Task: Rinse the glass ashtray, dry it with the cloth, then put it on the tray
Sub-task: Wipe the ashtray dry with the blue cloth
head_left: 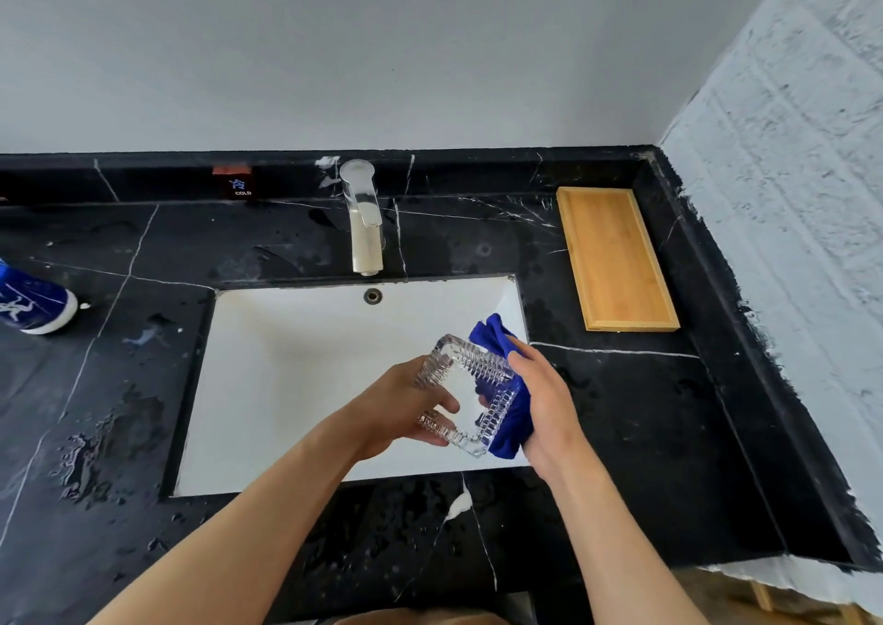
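The square cut-glass ashtray is held tilted over the right part of the white sink. My left hand grips its left side, thumb inside the bowl. My right hand presses a blue cloth against the ashtray's right rim and underside. Part of the cloth sticks up behind the glass; the rest is hidden under my palm. The bamboo tray lies bare on the counter at the back right.
A chrome tap stands behind the sink, no water running. The black marble counter is wet with drops. A blue-and-white object lies at the left edge. Rough white wall borders the right.
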